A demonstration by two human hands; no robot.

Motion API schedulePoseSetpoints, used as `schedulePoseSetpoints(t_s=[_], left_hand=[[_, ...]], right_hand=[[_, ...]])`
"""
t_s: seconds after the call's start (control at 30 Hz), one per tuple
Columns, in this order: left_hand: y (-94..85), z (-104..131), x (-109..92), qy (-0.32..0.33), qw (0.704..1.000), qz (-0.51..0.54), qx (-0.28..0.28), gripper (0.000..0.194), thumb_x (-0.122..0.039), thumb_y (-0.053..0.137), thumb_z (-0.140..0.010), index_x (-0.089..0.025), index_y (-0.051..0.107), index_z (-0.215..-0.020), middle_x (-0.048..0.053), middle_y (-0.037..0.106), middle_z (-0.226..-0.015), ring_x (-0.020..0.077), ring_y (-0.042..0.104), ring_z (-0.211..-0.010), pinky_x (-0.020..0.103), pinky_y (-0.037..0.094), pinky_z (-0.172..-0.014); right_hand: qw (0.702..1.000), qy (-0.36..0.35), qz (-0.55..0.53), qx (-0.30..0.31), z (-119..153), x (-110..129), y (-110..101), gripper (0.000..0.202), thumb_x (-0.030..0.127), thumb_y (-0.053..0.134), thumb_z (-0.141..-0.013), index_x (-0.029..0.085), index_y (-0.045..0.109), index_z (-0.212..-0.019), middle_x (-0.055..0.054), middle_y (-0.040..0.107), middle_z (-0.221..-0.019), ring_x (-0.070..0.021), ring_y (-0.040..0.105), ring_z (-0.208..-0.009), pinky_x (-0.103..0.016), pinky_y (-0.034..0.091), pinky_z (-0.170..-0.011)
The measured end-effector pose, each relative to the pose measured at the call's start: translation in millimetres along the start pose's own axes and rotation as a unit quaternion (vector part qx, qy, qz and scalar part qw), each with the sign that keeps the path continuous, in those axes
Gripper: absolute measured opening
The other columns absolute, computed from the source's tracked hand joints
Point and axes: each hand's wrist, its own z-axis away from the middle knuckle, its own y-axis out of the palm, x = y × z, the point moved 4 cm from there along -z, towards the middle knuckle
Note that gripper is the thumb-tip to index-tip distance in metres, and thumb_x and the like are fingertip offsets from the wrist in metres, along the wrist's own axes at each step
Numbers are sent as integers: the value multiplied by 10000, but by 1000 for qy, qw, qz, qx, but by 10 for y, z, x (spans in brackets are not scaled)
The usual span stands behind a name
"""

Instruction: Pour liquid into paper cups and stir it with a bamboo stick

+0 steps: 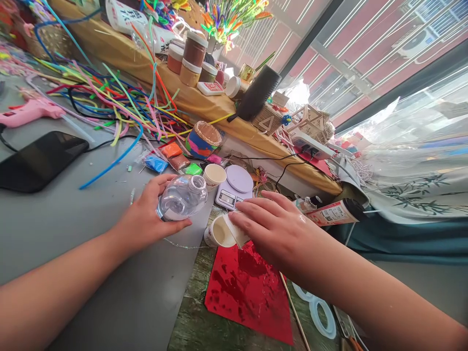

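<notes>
My left hand [146, 209] is closed around a clear plastic bottle [181, 197], which has no cap and is tilted with its mouth up and to the right. My right hand [272, 222] reaches over a paper cup [218, 233] and pinches a folded piece of off-white paper or tissue [237, 228] at the cup's right rim. Its thumb is hidden beneath the hand. Behind the bottle stands a second paper cup [215, 174]. A lilac kitchen scale [238, 179] sits just beyond my right fingertips.
A wet-looking red sheet [248, 292] lies below my right hand, beside a wooden stick [294, 312] and pale ring-shaped molds [321, 317]. To the left are a black phone [44, 158], a pink glue gun [32, 111] and tangled pipe cleaners [120, 107]. Jars [193, 48] line the ledge.
</notes>
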Motion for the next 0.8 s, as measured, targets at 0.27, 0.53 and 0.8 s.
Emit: schedulePoseSetpoints(t_s=[0.27,0.53,0.8], left_hand=[[5,-3,-27,2,1000,1,13,992,-609,961,-733,-338,474,-1553,119,737,-1475,393,729,-1391,590,625,-1119],[3,-9,-48,2,1000,1,8,986,-598,968,-718,-346,485,-1541,111,738,-1488,389,714,-1422,595,610,-1155],[13,5,-6,-8,1000,-11,15,1001,-617,959,-724,-363,467,-1559,108,729,-1519,388,708,-1434,605,603,-1168]], right_hand=[[1000,-15,13,-3,-40,17,-9,503,92,674,-960,157,666,-1458,-168,794,-1428,-346,705,-1328,-611,469,-1235],[1000,-10,16,16,-36,3,-27,598,96,725,-908,171,650,-1496,-172,785,-1449,-356,689,-1361,-619,453,-1268],[999,-17,26,15,-35,4,-99,552,83,678,-937,167,652,-1482,-167,776,-1474,-355,673,-1402,-620,460,-1275]])
